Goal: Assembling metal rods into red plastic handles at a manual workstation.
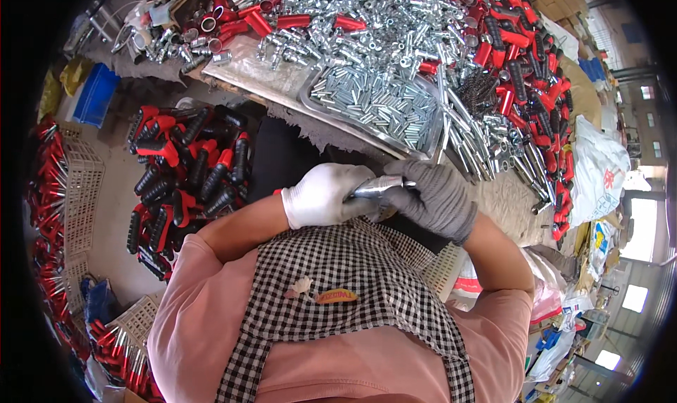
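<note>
My left hand (328, 193), in a white glove, is closed around a shiny silver metal tube-shaped part (379, 186) in front of my chest. Against the right end of that part, the grey-gloved fingers of my right hand (437, 197) are pinched together. A small metal tip shows between those fingers, too little of it to name. Just beyond my hands, a clear plastic tray (308, 93) full of short metal pins (377, 100) sits at the near edge of the workbench.
Silver fittings (381, 29) are heaped across the bench, with long metal rods (465, 138) at its right. Red and black handles (518, 57) line the right edge. More red-black handles (190, 156) are piled at lower left, near plastic crates (81, 198) and a blue bin (96, 95).
</note>
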`<state>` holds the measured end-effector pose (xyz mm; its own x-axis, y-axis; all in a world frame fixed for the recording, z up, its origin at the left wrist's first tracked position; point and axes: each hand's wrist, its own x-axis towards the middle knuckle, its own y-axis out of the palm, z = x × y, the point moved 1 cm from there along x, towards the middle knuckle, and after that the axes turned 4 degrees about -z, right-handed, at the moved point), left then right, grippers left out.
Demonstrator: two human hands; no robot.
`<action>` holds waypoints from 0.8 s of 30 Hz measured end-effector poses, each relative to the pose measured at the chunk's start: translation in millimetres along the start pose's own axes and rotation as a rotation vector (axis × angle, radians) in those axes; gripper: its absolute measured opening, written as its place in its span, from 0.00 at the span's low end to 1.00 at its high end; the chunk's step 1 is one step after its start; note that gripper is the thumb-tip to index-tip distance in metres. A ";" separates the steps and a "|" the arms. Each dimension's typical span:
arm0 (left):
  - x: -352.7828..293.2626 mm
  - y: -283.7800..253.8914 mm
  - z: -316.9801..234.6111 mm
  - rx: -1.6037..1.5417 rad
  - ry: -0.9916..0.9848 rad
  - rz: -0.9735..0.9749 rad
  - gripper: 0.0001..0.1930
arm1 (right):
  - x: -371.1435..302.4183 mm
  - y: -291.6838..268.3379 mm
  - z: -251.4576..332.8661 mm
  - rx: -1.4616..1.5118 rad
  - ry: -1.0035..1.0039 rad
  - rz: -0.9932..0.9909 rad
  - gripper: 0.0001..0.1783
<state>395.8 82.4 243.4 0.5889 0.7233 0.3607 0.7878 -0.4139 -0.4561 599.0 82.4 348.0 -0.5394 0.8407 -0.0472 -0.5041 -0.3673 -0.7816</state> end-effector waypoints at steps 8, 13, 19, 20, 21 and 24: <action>2.3 -2.9 -7.0 0.018 -0.077 -0.005 0.18 | -7.2 -13.0 -6.3 -0.171 -0.250 -0.302 0.35; 4.7 -0.5 -5.2 0.037 -0.040 -0.031 0.17 | -5.3 -13.1 -24.8 -0.088 -0.185 -0.147 0.34; 8.6 -3.6 -8.0 0.032 -0.064 -0.045 0.17 | -7.5 -14.9 -28.9 -0.086 -0.222 -0.298 0.41; 8.4 -3.2 -8.4 0.015 -0.078 -0.034 0.17 | -7.5 -9.6 -27.9 -0.134 -0.348 -0.264 0.40; 7.9 -1.4 -6.3 0.016 -0.081 -0.030 0.17 | -7.0 -4.8 -25.7 -0.182 -0.473 -0.230 0.42; 8.1 2.7 -5.3 -0.017 -0.023 -0.046 0.17 | -6.6 -13.6 -24.5 -0.065 -0.170 -0.126 0.38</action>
<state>403.7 84.2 249.4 0.5477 0.7540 0.3626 0.8171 -0.3889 -0.4255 626.0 91.6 343.7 -0.5833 0.7974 0.1548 -0.5331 -0.2320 -0.8136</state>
